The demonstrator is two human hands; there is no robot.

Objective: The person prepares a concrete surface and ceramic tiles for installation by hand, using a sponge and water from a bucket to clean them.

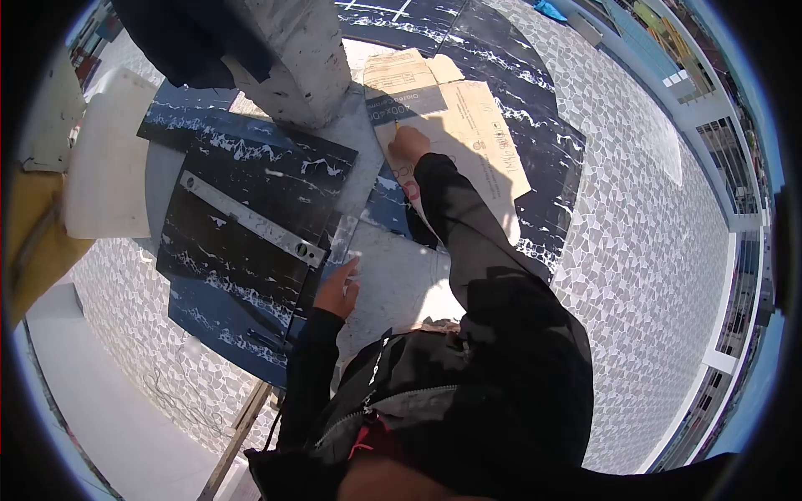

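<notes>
Right hand (409,144): one, twelve o'clock, fingers closed on a slim yellow tool (397,127) over printed cardboard (476,125), which lies toward one o'clock. Left hand (338,290): one, eight o'clock, released, fingers apart. Spirit level (251,219): one, ten o'clock, flat on dark white-veined tile (225,259).

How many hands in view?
2. Right hand: on the cardboard, holding what looks like a pencil. Left hand: open, near the lower end of the level. Any others could be hidden at the dark, cropped edges.
</notes>
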